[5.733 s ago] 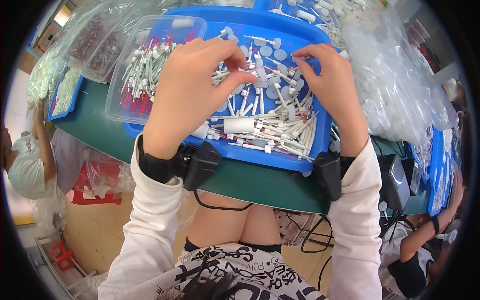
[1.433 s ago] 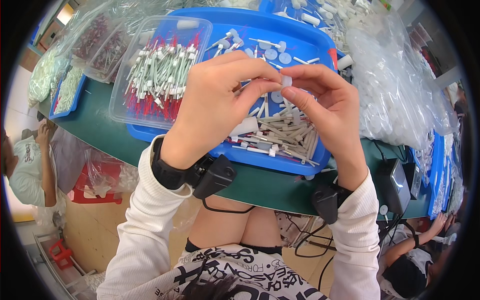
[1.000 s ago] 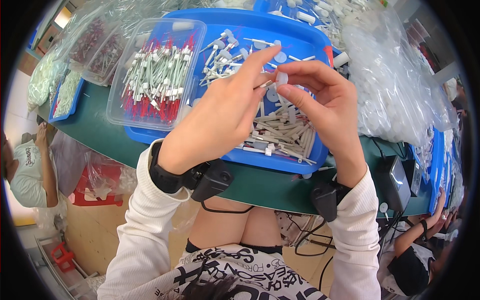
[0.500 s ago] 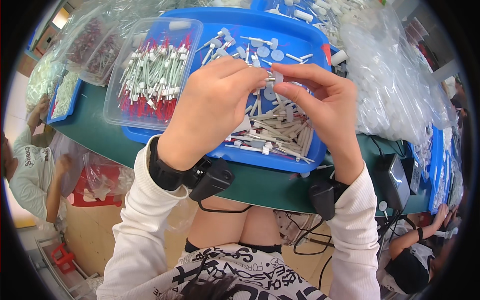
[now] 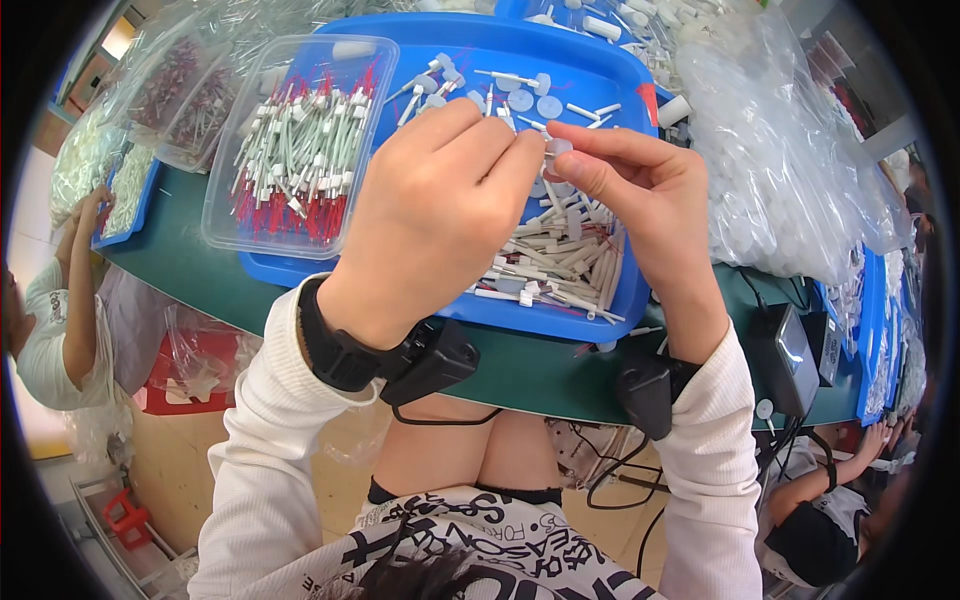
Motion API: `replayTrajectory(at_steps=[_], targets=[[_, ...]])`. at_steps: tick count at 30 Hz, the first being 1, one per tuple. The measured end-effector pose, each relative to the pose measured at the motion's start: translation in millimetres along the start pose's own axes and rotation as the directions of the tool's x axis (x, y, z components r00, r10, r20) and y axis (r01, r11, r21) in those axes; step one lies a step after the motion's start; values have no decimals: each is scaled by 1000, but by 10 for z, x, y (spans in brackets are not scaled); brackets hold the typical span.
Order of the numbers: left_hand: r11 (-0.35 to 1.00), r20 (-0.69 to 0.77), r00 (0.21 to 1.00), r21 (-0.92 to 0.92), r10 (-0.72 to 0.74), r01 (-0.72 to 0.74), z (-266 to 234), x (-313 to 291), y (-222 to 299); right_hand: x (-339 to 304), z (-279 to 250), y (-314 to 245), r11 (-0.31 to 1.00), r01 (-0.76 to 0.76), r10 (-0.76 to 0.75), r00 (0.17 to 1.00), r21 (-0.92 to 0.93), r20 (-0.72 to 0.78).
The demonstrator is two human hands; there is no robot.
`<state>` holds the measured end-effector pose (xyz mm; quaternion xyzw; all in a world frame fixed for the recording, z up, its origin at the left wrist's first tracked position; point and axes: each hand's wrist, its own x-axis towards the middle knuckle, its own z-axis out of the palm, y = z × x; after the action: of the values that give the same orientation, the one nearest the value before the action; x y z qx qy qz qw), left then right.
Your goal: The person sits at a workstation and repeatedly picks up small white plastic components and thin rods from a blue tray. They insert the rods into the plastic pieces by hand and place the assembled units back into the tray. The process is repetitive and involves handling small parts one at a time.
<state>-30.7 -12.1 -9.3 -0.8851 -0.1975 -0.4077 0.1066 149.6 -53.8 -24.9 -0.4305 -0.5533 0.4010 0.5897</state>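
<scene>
Over the blue tray, both of my hands meet at the fingertips. Between the thumb and forefinger of my right hand is a small translucent white plastic cap. My left hand is closed right beside it, back of the hand upward. Its fingers hide whatever they pinch. Beneath the hands, the tray holds a heap of thin white tubes. Farther back in it are round translucent discs and short rods with caps on them.
A clear plastic box of white tubes with red wires overlaps the tray's left side. Bulging clear bags lie at right, a dark device in front of them. Other people sit at both sides. The green table edge runs before me.
My left hand has turned, its back now more upward, and shifted slightly right towards the cap. My right hand stays nearly in place. The person at left has raised an arm to a tray.
</scene>
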Motion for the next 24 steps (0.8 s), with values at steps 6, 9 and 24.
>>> replayTrajectory(at_steps=[6,9,24], targets=[[999,-6,1000,33,26,-25,15,6,30,-11,14,-30,998,-46,46,999,42,3],[1000,0,1000,-16,13,-13,21,3,12,-6,22,-56,998,-57,57,998,-10,2],[920,-76,968,-337,-240,202,116,-40,-109,23,-45,-85,999,33,-33,999,23,19]])
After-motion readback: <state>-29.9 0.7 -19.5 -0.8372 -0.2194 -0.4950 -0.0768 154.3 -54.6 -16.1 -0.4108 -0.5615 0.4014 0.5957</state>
